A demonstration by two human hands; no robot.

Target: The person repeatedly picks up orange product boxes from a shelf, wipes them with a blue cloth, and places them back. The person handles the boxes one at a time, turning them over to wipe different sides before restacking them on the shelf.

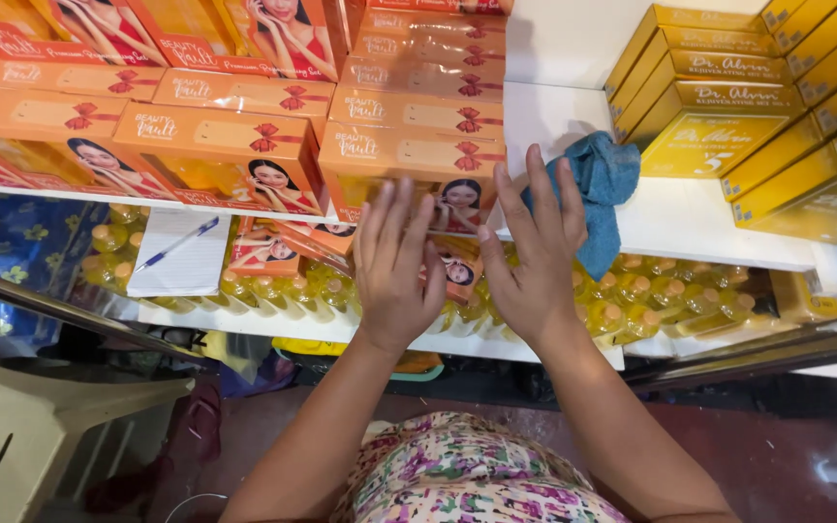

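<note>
So both hands are up in the middle of the frame, backs to the camera, fingers spread and flat. The left hand (pixel 396 261) and the right hand (pixel 532 247) sit side by side, thumbs nearly meeting, and neither one has hold of anything. They hover over, or maybe press against, the front orange gift box (pixel 409 163) at the edge of the white shelf (pixel 675 218); I can't tell if the palms actually touch it. That box has a red bow printed on top and a portrait on its front face.

More orange boxes (pixel 215 136) of the same kind are stacked in rows across the upper left, and one smaller orange box (pixel 265 254) lies on the lower shelf under them. Just right of the right hand's fingertips there's a crumpled blue cloth (pixel 601 189) hanging over the shelf edge. Upper right is a stack of yellow boxes (pixel 719 107).

Below the shelf edge, rows of small yellow bottles (pixel 651 300) with orange caps run left to right. At left centre a lined notepad (pixel 186 257) lies with a blue pen (pixel 176 244) on it. A cream plastic chair (pixel 21 426) fills the lower left corner.
</note>
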